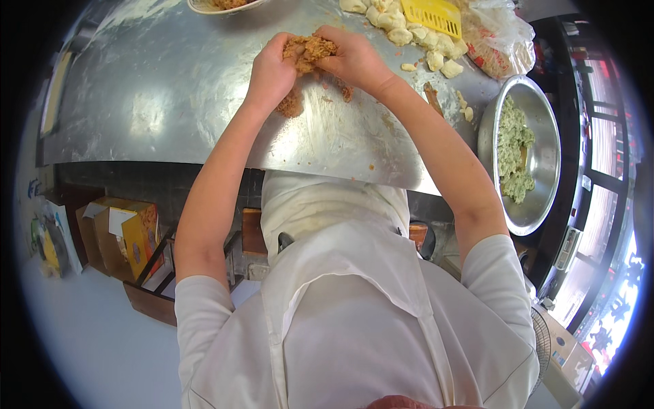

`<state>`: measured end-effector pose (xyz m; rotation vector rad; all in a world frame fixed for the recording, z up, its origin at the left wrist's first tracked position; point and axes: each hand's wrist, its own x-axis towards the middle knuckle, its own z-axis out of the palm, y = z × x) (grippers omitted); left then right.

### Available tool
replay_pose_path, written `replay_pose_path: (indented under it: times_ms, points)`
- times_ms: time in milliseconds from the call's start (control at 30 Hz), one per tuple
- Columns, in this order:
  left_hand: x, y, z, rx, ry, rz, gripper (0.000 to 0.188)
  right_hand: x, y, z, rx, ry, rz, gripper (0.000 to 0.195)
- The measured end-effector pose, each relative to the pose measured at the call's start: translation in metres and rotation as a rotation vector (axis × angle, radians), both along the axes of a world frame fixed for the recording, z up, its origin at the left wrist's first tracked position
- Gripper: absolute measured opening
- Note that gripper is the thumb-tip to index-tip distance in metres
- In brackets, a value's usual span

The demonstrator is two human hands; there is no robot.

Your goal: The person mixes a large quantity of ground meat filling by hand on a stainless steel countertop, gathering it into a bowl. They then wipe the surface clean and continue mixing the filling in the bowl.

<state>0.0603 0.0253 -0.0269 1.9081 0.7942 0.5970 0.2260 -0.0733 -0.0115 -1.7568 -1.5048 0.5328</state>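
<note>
Between both hands is a brown, crumbly food mass (308, 50), torn or pressed at its middle, over a metal worktop (153, 112). My left hand (274, 69) grips its left side, and my right hand (352, 59) grips its right side with thumb and fingers. Just below the left hand lies another brown clump (290, 104), with smaller crumbs near the right wrist. Pale dough pieces (399, 36) are heaped at the upper right, partly under a yellow slotted plastic scraper (433, 15). A patterned bowl (225, 10) of similar brown food stands at the top edge.
At the right, a large steel bowl (549, 168) holds a green mixture (513, 148). A clear plastic bag (503, 43) with contents lies behind it. A small brown stick-like piece (433, 98) rests near my right forearm. Below the worktop at left are cardboard boxes (120, 235) and a wooden stool (148, 304).
</note>
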Motion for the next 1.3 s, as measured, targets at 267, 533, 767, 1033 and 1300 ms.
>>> replay_pose_path:
  times_ms: [267, 533, 767, 1033, 1300]
  points:
    - [-0.021, -0.02, 0.013, -0.054, 0.129, -0.147, 0.051, -0.008, -0.01, 0.002, -0.157, -0.209, -0.008, 0.054]
    - [-0.073, -0.035, 0.014, 0.222, 0.138, -0.153, 0.073, -0.003, -0.056, 0.006, -0.019, -0.146, 0.047, 0.099]
    - [-0.064, -0.037, -0.022, 0.41, 0.199, -0.094, 0.075, -0.03, -0.055, -0.049, 0.165, -0.227, -0.096, 0.09]
    - [-0.026, -0.027, -0.003, 0.062, -0.053, 0.106, 0.04, -0.03, -0.019, -0.035, 0.332, -0.033, -0.218, 0.041]
    - [-0.013, -0.029, 0.015, 0.048, 0.214, 0.036, 0.05, -0.015, -0.009, 0.002, 0.201, -0.244, -0.125, 0.052]
